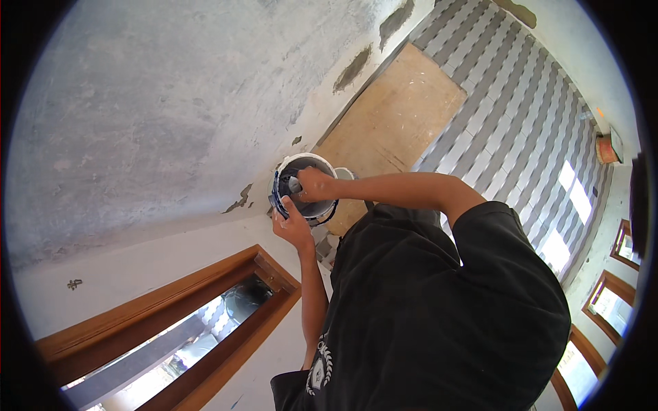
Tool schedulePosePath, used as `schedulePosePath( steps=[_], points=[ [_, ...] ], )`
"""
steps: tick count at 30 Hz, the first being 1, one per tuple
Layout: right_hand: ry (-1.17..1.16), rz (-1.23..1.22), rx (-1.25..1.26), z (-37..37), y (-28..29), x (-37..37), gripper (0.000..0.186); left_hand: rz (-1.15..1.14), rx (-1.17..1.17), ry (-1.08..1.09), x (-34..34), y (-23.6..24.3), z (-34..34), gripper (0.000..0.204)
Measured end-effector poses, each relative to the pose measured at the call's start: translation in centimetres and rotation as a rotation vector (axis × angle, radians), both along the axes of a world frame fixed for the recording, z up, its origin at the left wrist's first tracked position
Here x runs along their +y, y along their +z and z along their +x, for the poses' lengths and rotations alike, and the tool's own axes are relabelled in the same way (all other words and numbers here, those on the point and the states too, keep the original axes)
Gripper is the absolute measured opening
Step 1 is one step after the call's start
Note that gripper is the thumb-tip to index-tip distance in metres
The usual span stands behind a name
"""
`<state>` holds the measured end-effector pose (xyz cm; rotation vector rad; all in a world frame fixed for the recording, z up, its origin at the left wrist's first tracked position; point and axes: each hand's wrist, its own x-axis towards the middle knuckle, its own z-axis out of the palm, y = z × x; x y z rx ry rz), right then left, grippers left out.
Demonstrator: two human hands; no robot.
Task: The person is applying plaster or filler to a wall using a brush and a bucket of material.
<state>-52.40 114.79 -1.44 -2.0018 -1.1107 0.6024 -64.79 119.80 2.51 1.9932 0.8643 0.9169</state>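
A round white bucket [301, 159] with dark smears on its wall stands near the corner where the plastered wall meets the floor. My left hand [293, 224] grips the near-left side of its rim, thumb uppermost and fingers mostly hidden. Reaching in from the right, my right hand [316, 183] is inside the bucket, its fingers closed. Beside those fingers shows a small pale grey thing [295, 184], whose kind I cannot make out. Grey stuff coats the bucket's inside around it.
Behind the bucket is a second white container [345, 174], partly hidden. A tan board [394, 103] lies along the wall [157, 116], which has rough bare patches. Grey-and-white tiles [480, 137] spread right. A wooden window frame [260, 301] is at lower left; an orange-red object [606, 149] lies far right.
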Motion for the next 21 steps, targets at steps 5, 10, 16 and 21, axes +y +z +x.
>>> schedulePosePath(
  steps=[5, 10, 16, 21],
  points=[
    [-0.262, 0.042, 0.199, -1.6, -1.4, 1.3, 0.047, 0.022, 0.154, 0.086, -0.6, -0.1, -0.1, 0.051],
    [-0.223, 0.055, 0.692, -0.8, 2.6, 0.3, 0.041, -0.021, 0.167, 0.171, 1.6, -3.1, -1.4, 0.058],
    [-0.232, 0.357, 0.839, 0.7, 5.1, -3.5, 0.028, -0.141, 0.06, 0.298, 1.9, 0.5, -1.6, 0.059],
    [-0.234, 0.33, 0.96, 2.9, 8.5, -5.4, 0.031, -0.322, -0.029, 0.31, 3.7, 0.9, -3.2, 0.055]
  ],
)
